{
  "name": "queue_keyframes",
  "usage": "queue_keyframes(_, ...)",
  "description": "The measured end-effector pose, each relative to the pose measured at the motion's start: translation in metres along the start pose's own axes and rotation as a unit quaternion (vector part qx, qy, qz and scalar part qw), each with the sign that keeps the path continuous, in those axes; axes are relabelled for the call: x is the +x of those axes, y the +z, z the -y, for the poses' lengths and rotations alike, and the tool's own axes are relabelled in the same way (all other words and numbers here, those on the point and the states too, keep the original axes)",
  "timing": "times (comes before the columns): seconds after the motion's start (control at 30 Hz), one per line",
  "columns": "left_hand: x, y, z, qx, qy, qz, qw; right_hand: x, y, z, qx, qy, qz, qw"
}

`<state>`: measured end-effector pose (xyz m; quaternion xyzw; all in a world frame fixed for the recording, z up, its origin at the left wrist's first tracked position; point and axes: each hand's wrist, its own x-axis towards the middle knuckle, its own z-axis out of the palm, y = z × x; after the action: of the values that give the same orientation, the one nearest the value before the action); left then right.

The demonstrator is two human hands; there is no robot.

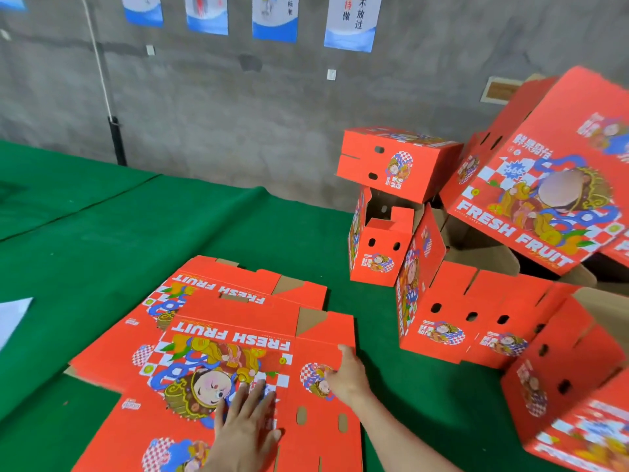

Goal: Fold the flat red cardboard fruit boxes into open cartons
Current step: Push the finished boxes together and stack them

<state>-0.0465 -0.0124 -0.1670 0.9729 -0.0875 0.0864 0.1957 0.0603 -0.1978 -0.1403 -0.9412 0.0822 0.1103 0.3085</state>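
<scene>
Table (102,233): covered in a green cloth, with creases running across it on the left.
Near side: flat red boxes (238,281) lie overlapping, print upward.
Right: folded cartons (377,257) in a loose heap, several tipped or leaning together.
Left edge: white sheet (13,318).

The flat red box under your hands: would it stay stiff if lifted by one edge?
Probably light: the flat box is thin cardboard lying level under the left hand. It would likely fold at its creases, so the side panel by the right hand may hinge up. Its smooth printed face might slide on the blank beneath.
</scene>
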Motion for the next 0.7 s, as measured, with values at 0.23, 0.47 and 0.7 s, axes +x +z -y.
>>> queue_keyframes(0.23,0.006,0.019,-0.006,0.024,-0.111,0.031,0.993,-0.006,0.001,0.003,0.088,0.148,-0.088,0.981)
queue_keyframes(0.47,0.011,0.002,-0.027,-0.06,-0.124,-0.08,0.987,-0.016,-0.056,0.011,0.323,0.075,-0.171,0.928)
queue_keyframes(0.7,0.053,-0.069,-0.04,-0.083,-0.111,-0.254,0.957,-0.065,-0.134,0.009,0.448,-0.092,-0.236,0.857)
